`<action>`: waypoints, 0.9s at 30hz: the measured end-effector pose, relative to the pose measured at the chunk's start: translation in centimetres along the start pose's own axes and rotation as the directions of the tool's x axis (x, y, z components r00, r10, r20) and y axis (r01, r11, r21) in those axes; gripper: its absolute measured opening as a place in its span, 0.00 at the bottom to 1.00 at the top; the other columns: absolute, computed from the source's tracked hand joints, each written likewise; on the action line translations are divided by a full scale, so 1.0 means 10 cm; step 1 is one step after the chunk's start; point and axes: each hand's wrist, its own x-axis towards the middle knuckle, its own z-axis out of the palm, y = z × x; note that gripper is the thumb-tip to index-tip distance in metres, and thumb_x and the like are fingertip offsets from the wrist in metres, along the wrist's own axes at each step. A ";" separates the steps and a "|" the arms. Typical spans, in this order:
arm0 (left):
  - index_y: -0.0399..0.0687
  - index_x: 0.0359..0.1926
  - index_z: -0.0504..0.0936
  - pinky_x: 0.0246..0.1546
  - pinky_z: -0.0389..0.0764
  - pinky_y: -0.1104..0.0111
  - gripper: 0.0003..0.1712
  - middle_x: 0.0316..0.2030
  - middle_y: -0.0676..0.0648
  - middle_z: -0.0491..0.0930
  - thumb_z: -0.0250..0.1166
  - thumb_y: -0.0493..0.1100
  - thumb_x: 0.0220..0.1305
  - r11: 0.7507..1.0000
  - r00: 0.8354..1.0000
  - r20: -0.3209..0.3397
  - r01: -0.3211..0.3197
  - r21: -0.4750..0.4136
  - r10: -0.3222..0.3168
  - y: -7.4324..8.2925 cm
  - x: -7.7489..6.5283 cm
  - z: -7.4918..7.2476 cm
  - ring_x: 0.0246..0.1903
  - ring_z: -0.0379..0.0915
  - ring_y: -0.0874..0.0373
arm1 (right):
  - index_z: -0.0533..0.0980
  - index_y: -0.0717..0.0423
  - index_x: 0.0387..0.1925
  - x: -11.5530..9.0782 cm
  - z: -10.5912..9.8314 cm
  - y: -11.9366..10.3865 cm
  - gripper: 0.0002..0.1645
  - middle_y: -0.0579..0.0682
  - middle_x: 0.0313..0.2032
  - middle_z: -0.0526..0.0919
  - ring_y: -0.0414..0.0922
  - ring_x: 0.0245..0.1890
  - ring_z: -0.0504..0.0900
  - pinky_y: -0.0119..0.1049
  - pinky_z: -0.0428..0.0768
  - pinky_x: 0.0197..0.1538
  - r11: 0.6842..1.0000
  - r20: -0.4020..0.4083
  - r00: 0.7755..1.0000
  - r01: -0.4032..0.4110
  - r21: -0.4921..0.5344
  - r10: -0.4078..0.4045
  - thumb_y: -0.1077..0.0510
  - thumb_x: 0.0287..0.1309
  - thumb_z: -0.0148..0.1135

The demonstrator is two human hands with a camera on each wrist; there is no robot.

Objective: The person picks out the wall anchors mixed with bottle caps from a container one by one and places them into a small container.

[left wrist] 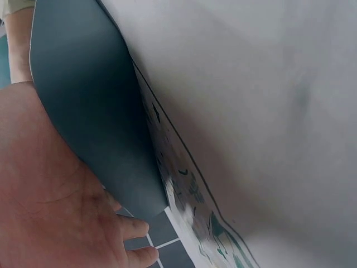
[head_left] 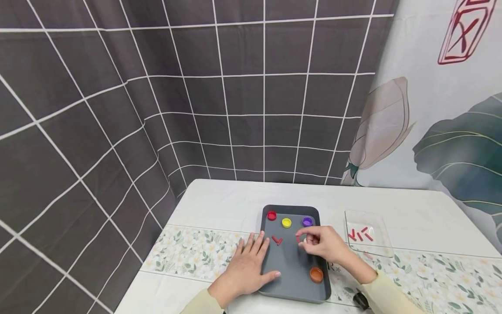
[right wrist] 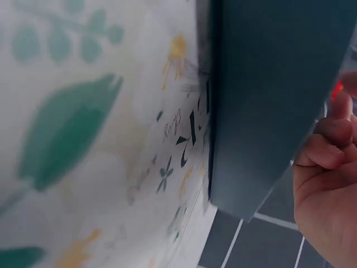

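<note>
In the head view my left hand (head_left: 247, 265) lies with straight, spread fingers over the left rim of a dark grey tray (head_left: 288, 281). The left wrist view shows its palm beside the tray's outer wall. Above the tray's right half, my right hand (head_left: 327, 245) pinches a small red stick (head_left: 298, 239) between thumb and forefinger. Two more red sticks (head_left: 277, 240) meet in a V shape on the tray floor, near the left fingertips. Small round lids sit along the far side: red (head_left: 272, 215), yellow (head_left: 286, 223) and purple (head_left: 307, 222). An orange-brown one (head_left: 316, 274) is at the near right.
Right of the tray stands a clear, shallow dish (head_left: 380, 237) holding several red sticks (head_left: 361, 234). A small black object (head_left: 360, 300) lies near the right sleeve. The white table (head_left: 231, 196) carries a floral strip, with a dark grid-patterned curtain (head_left: 243, 96) behind it.
</note>
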 end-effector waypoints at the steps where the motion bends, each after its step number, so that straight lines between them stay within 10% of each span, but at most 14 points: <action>1: 0.48 0.81 0.52 0.75 0.50 0.43 0.55 0.81 0.46 0.44 0.47 0.79 0.66 1.000 1.000 -0.001 0.000 0.001 0.000 0.00 0.00 0.00 0.79 0.40 0.42 | 0.85 0.60 0.41 -0.03 -0.03 -0.01 0.11 0.35 0.20 0.74 0.28 0.18 0.68 0.26 0.70 0.21 0.999 -0.029 0.999 -0.020 0.031 0.021 0.64 0.55 0.73; 27: 0.47 0.81 0.52 0.75 0.49 0.43 0.55 0.81 0.45 0.44 0.47 0.78 0.67 1.000 1.000 -0.018 -0.006 -0.005 0.006 -0.01 -0.01 0.01 0.79 0.39 0.42 | 0.79 0.62 0.54 -0.79 -1.20 0.35 0.16 0.39 0.26 0.80 0.39 0.21 0.70 0.36 0.67 0.23 0.955 -0.402 0.868 -0.287 0.075 0.292 0.63 0.66 0.66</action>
